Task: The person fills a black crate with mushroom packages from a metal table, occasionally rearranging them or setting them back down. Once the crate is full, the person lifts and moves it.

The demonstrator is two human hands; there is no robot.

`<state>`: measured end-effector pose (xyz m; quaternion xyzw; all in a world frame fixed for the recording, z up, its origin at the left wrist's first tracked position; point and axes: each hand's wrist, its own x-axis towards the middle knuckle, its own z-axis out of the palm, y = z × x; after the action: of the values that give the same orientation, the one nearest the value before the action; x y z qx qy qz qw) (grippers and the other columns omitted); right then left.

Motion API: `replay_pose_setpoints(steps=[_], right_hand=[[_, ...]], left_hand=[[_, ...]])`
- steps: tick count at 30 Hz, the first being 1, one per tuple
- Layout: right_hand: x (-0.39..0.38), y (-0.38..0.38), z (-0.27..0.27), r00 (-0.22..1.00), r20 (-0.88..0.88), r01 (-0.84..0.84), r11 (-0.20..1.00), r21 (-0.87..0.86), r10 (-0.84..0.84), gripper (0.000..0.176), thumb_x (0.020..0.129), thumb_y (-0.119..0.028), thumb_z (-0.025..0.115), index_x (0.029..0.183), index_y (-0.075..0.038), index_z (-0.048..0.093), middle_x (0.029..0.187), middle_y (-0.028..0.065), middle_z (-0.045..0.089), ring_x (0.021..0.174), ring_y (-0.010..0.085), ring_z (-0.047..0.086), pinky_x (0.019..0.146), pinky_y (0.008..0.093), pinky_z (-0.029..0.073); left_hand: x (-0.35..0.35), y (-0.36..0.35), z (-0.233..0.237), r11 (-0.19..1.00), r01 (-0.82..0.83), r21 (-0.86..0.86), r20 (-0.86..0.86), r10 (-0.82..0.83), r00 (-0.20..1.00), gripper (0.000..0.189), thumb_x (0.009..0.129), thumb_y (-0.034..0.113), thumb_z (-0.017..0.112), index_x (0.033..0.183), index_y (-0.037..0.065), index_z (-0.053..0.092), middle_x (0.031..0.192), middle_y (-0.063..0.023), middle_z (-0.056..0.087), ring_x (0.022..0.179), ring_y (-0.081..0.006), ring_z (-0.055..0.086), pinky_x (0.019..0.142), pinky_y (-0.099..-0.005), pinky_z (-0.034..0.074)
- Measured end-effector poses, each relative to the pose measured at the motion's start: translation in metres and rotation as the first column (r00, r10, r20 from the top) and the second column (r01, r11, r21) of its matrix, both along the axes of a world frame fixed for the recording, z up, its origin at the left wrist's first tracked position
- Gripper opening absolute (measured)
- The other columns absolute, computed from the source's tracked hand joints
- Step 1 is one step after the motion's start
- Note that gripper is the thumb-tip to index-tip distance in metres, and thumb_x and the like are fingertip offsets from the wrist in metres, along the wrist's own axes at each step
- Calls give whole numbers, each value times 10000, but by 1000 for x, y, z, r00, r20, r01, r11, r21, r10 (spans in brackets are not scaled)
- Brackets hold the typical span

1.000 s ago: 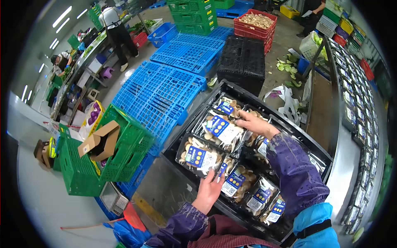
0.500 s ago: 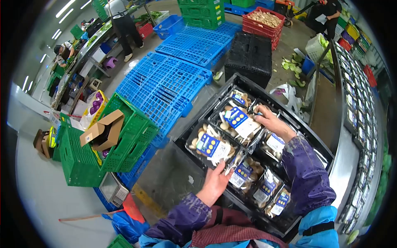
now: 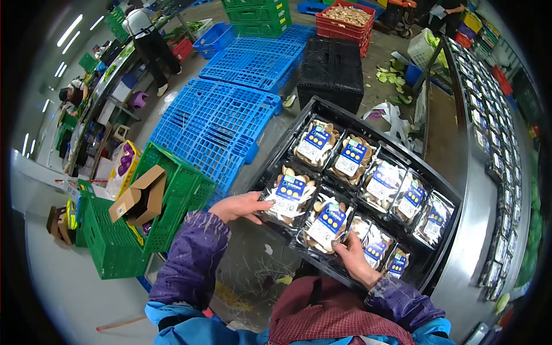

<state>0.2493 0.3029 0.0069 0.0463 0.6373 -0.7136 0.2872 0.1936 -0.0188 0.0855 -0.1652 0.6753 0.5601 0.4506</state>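
Note:
A black crate (image 3: 405,152) in front of me holds two rows of film-wrapped mushroom packs with blue and white labels. At its near left corner, my left hand (image 3: 238,207) grips the outer side of a mushroom pack (image 3: 288,195), thumb on top and its other fingers partly hidden below. My right hand (image 3: 357,263) is closed on the near right edge of the neighbouring mushroom pack (image 3: 326,223), which partly overlaps a smaller pack beside it. Beyond them lie other packs, including one at the far left (image 3: 316,142).
Blue pallets (image 3: 213,118) lie ahead, with a closed black crate (image 3: 330,72) beside them. Green crates (image 3: 118,230) and an open cardboard box (image 3: 138,198) stand left. On the right, a metal table (image 3: 460,253) bears rows of packs. A person (image 3: 149,46) stands by a far table.
My left hand has moved left to the outer pack's far side. My right hand has come from the far row to the near one. The packs now sit in straighter rows; the view has shifted.

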Motion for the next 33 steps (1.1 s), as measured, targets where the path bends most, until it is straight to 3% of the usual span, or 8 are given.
replay_pose_setpoints(steps=[8,10,14,17,19,23,30,33], right_hand=[[2,-32,-17,990,-115,-35,949,312,75,405,816,-175,592,1116,36,419,1054,142,538,959,193,504,848,287,392],[-7,-36,-7,982,-138,-69,929,363,126,505,798,-345,596,1050,56,423,1028,222,528,962,294,508,834,363,385],[-11,-35,-12,970,-104,-148,877,457,218,470,783,-366,604,931,59,472,873,224,559,813,321,552,733,395,420],[-16,-41,-12,906,-124,-227,713,663,404,493,767,-396,605,878,72,494,835,252,556,783,361,553,700,428,426],[-15,-43,-10,877,-159,-222,675,704,454,487,791,-411,563,865,67,510,856,269,563,845,384,562,725,449,439],[-24,-27,2,785,84,-530,594,605,614,565,823,-530,421,956,0,565,895,207,602,858,362,585,715,443,457],[-27,133,53,936,-350,56,965,256,38,263,834,-288,559,836,-27,520,762,121,581,677,191,575,606,317,451],[-34,264,59,847,-271,514,833,203,-457,99,795,-110,558,868,-55,521,742,56,548,587,111,531,541,287,461]], left_hand=[[-23,8,7,877,173,-448,-2,-195,981,484,853,389,515,1108,-22,495,1080,-135,557,835,-191,602,670,-274,507],[-19,2,-35,488,223,-844,-117,-573,812,509,791,399,591,1011,-57,535,968,-183,608,801,-245,628,683,-403,484],[-9,26,-31,187,104,-977,-51,-676,736,411,718,363,671,925,23,569,792,-120,621,775,-276,627,660,-390,489],[-12,52,-13,261,-124,-957,-269,-644,716,427,701,330,686,996,58,540,902,-125,599,879,-280,597,685,-368,481],[-10,73,-12,497,-330,-803,-595,-705,386,578,681,305,698,1153,68,463,1119,-163,503,1052,-304,493,780,-392,440],[19,93,-72,573,35,-819,-532,-781,328,754,717,450,624,1340,147,326,1363,-232,265,1258,-396,255,961,-575,225],[14,140,-13,522,9,-853,-506,-831,231,679,738,241,669,1284,15,335,1315,-247,282,1163,-421,319,961,-491,281],[21,146,-32,290,403,-868,-134,-918,372,899,698,434,658,1377,62,202,1421,-236,108,1281,-454,112,1038,-532,104]])
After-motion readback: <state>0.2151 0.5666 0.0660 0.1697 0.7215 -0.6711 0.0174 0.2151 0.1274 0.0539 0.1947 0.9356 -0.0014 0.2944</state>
